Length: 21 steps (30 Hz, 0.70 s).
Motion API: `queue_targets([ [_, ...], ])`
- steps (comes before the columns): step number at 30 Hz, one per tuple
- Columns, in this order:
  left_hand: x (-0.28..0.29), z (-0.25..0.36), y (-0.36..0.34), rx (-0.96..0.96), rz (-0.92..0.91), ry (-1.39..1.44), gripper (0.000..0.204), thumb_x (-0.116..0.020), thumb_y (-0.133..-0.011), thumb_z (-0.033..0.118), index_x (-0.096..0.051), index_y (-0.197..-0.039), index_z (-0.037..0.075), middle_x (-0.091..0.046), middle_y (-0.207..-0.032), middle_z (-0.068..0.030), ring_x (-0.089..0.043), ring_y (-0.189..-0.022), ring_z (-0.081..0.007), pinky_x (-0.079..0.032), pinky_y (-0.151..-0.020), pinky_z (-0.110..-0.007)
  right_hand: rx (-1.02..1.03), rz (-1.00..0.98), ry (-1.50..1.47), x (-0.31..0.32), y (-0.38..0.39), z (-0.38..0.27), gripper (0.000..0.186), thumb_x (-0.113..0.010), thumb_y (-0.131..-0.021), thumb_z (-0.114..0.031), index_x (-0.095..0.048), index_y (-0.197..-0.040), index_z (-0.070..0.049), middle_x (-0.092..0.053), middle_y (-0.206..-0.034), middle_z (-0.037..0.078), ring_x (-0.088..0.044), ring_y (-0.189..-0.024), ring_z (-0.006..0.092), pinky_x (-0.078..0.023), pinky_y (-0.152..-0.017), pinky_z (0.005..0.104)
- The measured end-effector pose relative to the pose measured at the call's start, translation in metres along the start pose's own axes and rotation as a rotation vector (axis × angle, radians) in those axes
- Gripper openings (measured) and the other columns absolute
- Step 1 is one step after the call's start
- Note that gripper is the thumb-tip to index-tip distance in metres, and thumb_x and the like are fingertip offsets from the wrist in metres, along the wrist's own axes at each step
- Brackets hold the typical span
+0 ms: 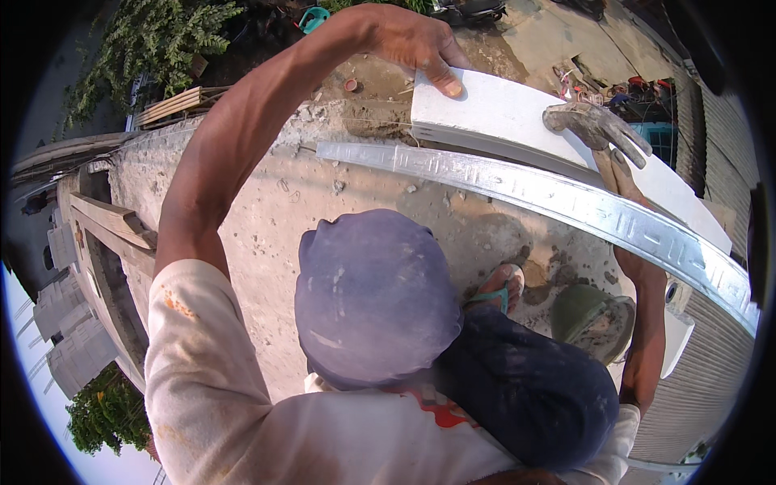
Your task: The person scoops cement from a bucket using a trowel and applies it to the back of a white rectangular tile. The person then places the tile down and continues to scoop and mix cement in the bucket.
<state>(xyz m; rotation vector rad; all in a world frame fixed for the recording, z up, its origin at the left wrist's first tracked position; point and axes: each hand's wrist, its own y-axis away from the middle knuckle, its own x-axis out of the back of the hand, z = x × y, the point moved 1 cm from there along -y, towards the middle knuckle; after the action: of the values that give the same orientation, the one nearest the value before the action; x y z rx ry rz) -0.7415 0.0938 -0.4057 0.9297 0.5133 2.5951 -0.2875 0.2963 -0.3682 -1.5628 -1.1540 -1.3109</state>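
Note:
A white block [501,109] lies along the top of the wall, behind a bright metal channel [517,182]. My left hand [424,52] grips the block's left end, its thumb on the upper face and its other fingers over the far side. A claw hammer [598,129] has its worn grey head over the block, close to or touching the surface. My right hand [634,194] is closed round the wooden handle, partly hidden by the channel. My right forearm passes behind the channel.
A green bucket [574,315] holding grey mortar stands by a sandalled foot [503,287]. Another white piece [677,343] is beyond my right forearm. Timber boards [109,214] and stacked grey blocks [73,331] are at the left. Corrugated sheeting [687,412] lies lower right.

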Motion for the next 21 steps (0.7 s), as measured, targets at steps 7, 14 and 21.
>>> queue_targets([
  [7,0.009,0.005,0.009,0.063,-0.078,-0.028,0.063,-0.071,-0.092,0.044,-0.064,-0.141,0.003,-0.069,-0.134,-0.0202,-0.066,-0.120,-0.0348,-0.054,-0.103,-0.046,-0.123,-0.064,-0.149,0.006,-0.018,-0.007,0.033,-0.067,-0.097,-0.016,-0.067,-0.127,-0.002,-0.073,-0.106,0.022,-0.070,-0.094,0.0412,-0.056,-0.082,0.0495],
  [14,0.006,-0.014,0.006,-0.060,-0.013,-0.065,0.056,-0.068,-0.095,0.041,-0.068,-0.134,0.001,-0.069,-0.134,-0.0189,-0.066,-0.119,-0.0327,-0.053,-0.104,-0.047,-0.090,-0.070,-0.163,-0.005,-0.028,-0.015,0.033,-0.067,-0.097,-0.016,-0.067,-0.127,-0.002,-0.072,-0.107,0.021,-0.070,-0.094,0.0408,-0.056,-0.082,0.0492],
  [21,0.005,-0.008,0.003,-0.039,-0.007,-0.086,0.052,-0.067,-0.095,0.040,-0.071,-0.128,0.001,-0.074,-0.123,-0.0192,-0.069,-0.109,-0.0320,-0.054,-0.096,-0.046,-0.119,-0.074,-0.126,0.005,-0.024,-0.024,0.033,-0.067,-0.097,-0.017,-0.067,-0.126,-0.003,-0.072,-0.108,0.021,-0.070,-0.094,0.0403,-0.056,-0.082,0.0489],
])
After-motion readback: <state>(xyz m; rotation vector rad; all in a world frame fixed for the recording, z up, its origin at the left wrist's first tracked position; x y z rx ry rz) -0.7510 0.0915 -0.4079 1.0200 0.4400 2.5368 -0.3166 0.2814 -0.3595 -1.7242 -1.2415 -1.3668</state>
